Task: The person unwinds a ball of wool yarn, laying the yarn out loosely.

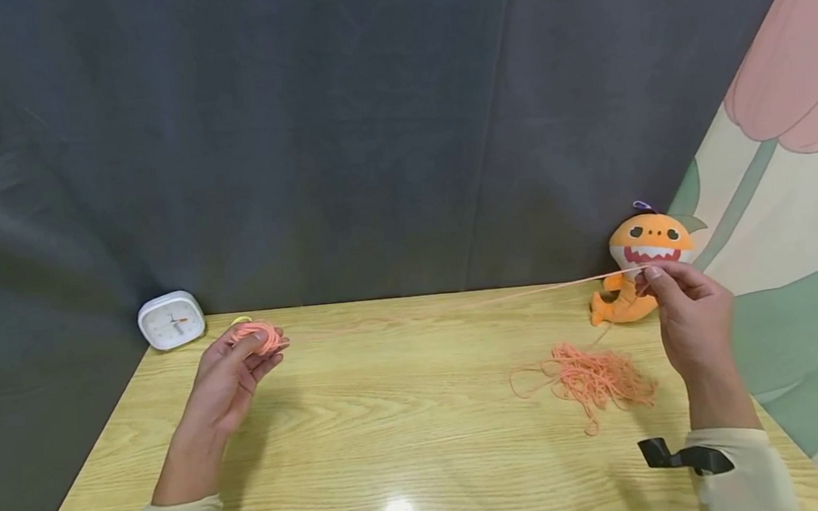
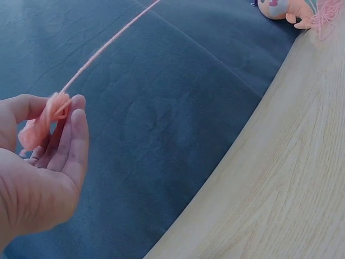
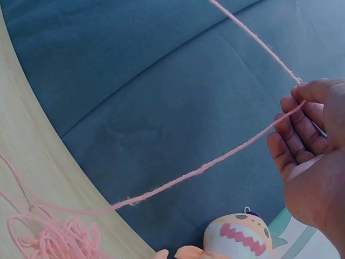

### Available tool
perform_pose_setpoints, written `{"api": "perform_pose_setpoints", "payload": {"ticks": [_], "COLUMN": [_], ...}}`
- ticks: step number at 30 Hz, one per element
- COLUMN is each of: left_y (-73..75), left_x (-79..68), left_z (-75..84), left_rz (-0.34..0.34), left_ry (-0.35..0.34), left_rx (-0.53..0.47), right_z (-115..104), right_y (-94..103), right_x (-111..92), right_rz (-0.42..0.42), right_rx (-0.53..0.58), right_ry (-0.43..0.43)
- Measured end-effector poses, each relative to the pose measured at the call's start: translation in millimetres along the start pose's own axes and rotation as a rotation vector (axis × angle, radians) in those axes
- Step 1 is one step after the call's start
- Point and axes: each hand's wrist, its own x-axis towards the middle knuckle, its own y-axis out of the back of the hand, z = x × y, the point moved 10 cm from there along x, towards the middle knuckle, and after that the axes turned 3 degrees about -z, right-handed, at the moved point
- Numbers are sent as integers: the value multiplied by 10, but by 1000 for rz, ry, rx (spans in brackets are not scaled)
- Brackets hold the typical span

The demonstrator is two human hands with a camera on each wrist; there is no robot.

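My left hand (image 1: 233,376) holds a small wound bundle of orange-pink yarn (image 1: 257,338) between thumb and fingers, raised over the left of the table. From this bundle a single strand (image 2: 108,44) runs straight across to the right. At its other end my right hand (image 1: 695,312) pinches the strand between thumb and forefinger, in front of the orange plush shark. Below the pinch, in the right wrist view, the yarn (image 3: 199,170) slopes down to a loose tangled heap (image 1: 598,377) of the same yarn on the table's right side.
A white square clock (image 1: 171,320) stands at the table's back left corner. The orange plush shark (image 1: 632,305) sits at the back right, against a dark curtain (image 1: 369,129). A floral cloth (image 1: 810,253) hangs along the right side of the wooden table (image 1: 394,419).
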Motion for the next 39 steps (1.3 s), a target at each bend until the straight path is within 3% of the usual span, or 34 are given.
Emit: {"api": "perform_pose_setpoints", "payload": {"ticks": [11,14,20,29,33,39], "left_y": [48,49,55,61,74,91], "left_x": [21,27,23,3,0,-6], "left_z": [9,20,27,33,39,71], "left_rz": [75,74,72,65,77,90], "left_ry": [20,14,19,22,11,-7], "left_rx": [121,111,78,105,113,118], "right_z": [-67,-105,-196,-330,-330,-284], "right_y": [180,235,417,743,876,1015], "right_x": [75,126,284,398,369,269], "right_rz": [48,47,63,203,281,328], "right_rx": [34,64,-5,24,-3,9], "right_ry": [21,37,0,0,-13,-13]}}
